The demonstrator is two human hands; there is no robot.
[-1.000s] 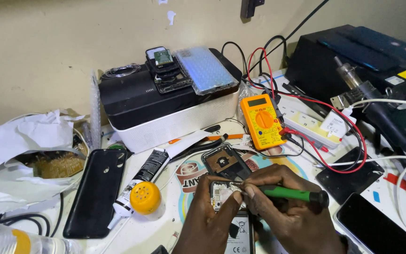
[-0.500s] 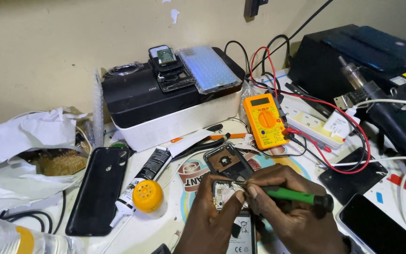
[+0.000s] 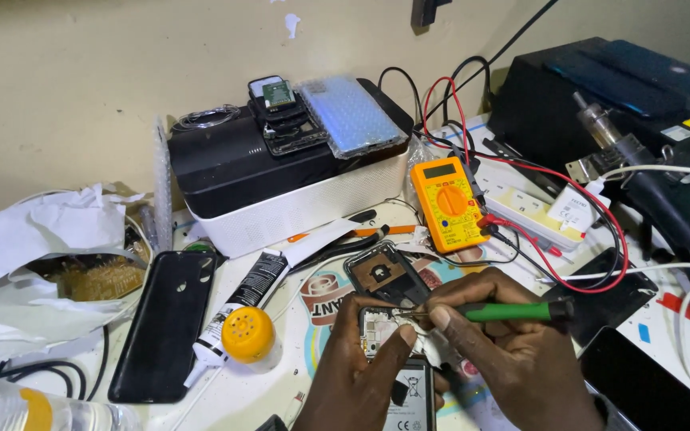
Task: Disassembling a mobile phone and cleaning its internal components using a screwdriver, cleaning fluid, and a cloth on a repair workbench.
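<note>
At the bottom centre of the head view, little has changed since the earlier frame: both hands have stayed over the opened phone [image 3: 397, 363], the tool tip barely shifted. The right hand [image 3: 521, 359] is closed around a green-handled screwdriver [image 3: 513, 311], its shaft pointing toward nine o'clock onto the phone's exposed board. The left hand [image 3: 361, 375] pinches the phone's edge, fingers curled. A yellow multimeter [image 3: 449, 203] lies at one o'clock.
</note>
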